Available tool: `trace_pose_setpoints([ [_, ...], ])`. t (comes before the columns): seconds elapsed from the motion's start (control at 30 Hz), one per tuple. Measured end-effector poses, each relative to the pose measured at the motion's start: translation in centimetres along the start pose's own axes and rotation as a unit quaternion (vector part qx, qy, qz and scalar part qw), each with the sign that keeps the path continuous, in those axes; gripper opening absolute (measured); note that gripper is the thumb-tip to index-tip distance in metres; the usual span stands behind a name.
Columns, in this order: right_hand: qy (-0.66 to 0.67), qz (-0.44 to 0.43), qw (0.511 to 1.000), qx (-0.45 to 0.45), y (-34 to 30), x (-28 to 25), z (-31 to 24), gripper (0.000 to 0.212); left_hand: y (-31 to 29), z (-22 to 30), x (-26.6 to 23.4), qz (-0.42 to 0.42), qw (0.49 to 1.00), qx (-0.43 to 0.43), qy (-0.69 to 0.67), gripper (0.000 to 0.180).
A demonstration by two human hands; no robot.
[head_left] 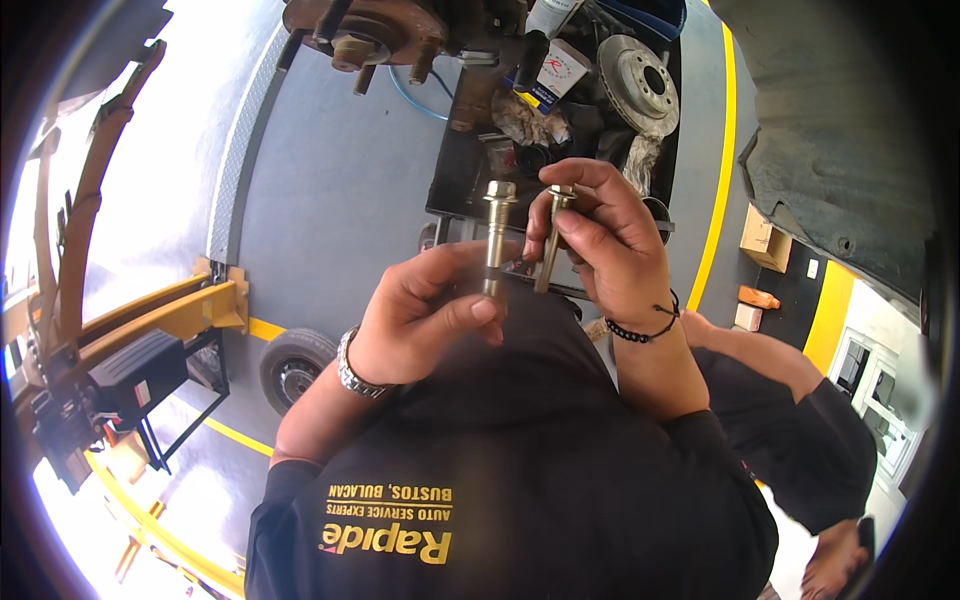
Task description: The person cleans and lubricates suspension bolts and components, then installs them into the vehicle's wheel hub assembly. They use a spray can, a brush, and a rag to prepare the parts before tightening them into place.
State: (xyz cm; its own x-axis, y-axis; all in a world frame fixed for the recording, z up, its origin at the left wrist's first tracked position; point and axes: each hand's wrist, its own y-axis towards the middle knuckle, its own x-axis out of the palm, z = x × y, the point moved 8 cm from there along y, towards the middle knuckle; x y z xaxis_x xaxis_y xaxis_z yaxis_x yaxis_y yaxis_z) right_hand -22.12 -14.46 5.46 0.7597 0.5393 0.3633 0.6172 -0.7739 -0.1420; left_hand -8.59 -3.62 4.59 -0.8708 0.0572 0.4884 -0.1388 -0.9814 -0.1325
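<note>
While both hands are raised before the person's chest, each holds one metal bolt, short of the near edge of a black cart. Left hand: fingers closed on the lower shank of the thicker bolt, flanged hex head up, shank near upright, dark band low down; bottom end blurred. Right hand: fingers pinched just under the head of the thinner bolt, head up, shank leaning slightly. Bolts side by side, apart.

Containers. On the cart, left of the brake disc, a white carton lies tilted; blue and yellow show at its lower end, perhaps a second box, cannot tell. Contents hidden. Beyond it, toward the far edge, a pale bottle or tube, contents not visible. Far right corner: blue bin, inside too dark to read. Disc sits along the right edge; crumpled paper lies nearer than the carton, a stained rag by the right edge toward the near corner. Well right of the cart, a brown cardboard box, contents not seen.
</note>
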Motion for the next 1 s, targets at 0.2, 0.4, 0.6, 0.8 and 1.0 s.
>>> trace_pose_setpoints([
  [0.2,-0.026,-0.072,0.997,0.023,0.4,2.4,-0.9,0.046,0.2,1.6,0.9,-0.015,0.992,0.023,0.124,0.037],
  [0.4,-0.011,-0.102,0.994,0.033,0.7,2.2,-1.9,0.031,0.5,1.1,-0.1,0.015,0.999,-0.019,-0.031,0.035],
  [0.6,-0.097,-0.065,0.993,-0.006,0.8,2.0,-1.9,0.036,0.4,1.4,0.1,-0.008,0.997,-0.025,0.067,0.034],
  [0.8,-0.113,-0.021,0.993,-0.024,0.9,1.2,-1.2,0.018,0.8,4.2,1.3,0.086,0.873,0.167,0.45,0.033],
  [1.0,-0.157,-0.029,0.98,-0.12,0.8,1.3,-2.3,0.018,1.7,2.7,0.7,0.061,0.925,0.118,0.356,0.029],
])
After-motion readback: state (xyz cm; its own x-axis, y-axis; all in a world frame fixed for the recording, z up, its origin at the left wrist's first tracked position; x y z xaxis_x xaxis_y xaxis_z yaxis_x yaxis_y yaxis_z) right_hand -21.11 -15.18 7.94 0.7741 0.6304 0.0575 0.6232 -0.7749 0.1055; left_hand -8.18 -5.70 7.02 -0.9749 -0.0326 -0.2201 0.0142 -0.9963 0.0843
